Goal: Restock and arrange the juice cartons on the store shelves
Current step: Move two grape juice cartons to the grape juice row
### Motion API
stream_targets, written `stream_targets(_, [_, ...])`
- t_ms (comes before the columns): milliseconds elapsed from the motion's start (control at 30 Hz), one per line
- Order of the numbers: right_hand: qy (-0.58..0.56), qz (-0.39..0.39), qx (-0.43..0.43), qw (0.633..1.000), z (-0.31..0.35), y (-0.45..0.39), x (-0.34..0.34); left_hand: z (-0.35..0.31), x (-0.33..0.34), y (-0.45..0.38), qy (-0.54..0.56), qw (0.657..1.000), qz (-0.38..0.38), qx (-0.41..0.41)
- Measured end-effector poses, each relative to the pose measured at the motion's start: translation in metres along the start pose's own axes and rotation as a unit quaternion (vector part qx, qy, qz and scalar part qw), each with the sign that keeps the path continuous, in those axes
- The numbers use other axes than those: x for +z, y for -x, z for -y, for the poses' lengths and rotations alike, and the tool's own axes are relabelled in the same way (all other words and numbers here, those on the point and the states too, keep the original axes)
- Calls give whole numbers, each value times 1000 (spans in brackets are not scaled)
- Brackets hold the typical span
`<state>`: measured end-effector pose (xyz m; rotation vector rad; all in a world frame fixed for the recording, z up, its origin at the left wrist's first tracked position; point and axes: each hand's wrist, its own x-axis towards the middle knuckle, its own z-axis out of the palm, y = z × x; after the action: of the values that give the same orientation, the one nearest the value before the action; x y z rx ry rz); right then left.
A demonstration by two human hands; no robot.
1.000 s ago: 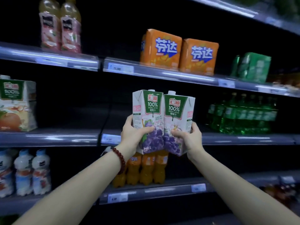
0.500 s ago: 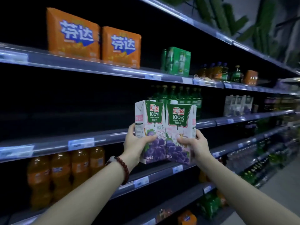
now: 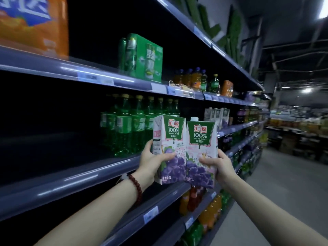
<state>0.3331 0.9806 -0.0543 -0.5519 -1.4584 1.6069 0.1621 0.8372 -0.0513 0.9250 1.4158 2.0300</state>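
Two white-and-green grape juice cartons with purple grapes are held side by side in the air in front of the shelves. My left hand (image 3: 152,163) grips the left grape juice carton (image 3: 170,142) low on its side, thumb across the front. My right hand (image 3: 219,166) grips the right grape juice carton (image 3: 201,148) the same way. Both stand upright and touch each other. Further along the middle shelf (image 3: 236,127) stand several similar cartons (image 3: 216,114).
Green soda bottles (image 3: 134,125) fill the middle shelf behind the cartons. Above are an orange box (image 3: 33,23), a green multipack (image 3: 143,57) and mixed bottles (image 3: 197,79). Orange and red bottles (image 3: 193,201) stand on lower shelves. The aisle floor (image 3: 284,192) runs to the right.
The view has swung right along the aisle, and the shelves now run away in perspective. Both hands keep the same hold on the two cartons, carried rightward past the green bottles.
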Motion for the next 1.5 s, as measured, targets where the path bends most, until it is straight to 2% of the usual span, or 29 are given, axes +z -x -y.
stream_targets(333, [12, -42, -12, 999, -3, -99, -80, 45, 97, -117, 2, 998, 55, -7])
stream_targets(600, [47, -22, -9, 999, -11, -200, -190, 101, 199, -200, 30, 999, 6, -37])
stream_targets(733, [66, 17, 9, 998, -8, -260, -246, 124, 251, -235, 15, 998, -29, -54])
stream_targets(900, [69, 52, 12, 996, -1, -332, -289, 138, 294, -280, -16, 997, -68, -38])
stream_targets(1000, [40, 61, 16, 997, -4, -366, -301, 141, 306, -306, -21, 995, -93, -31])
stream_targets(1200, [58, 89, 2, 994, -22, -439, -304, 147, 308, -366, -20, 988, -149, -16])
stream_targets(1500, [40, 132, -18, 990, -39, -544, -259, 150, 288, -464, -15, 982, -186, 21])
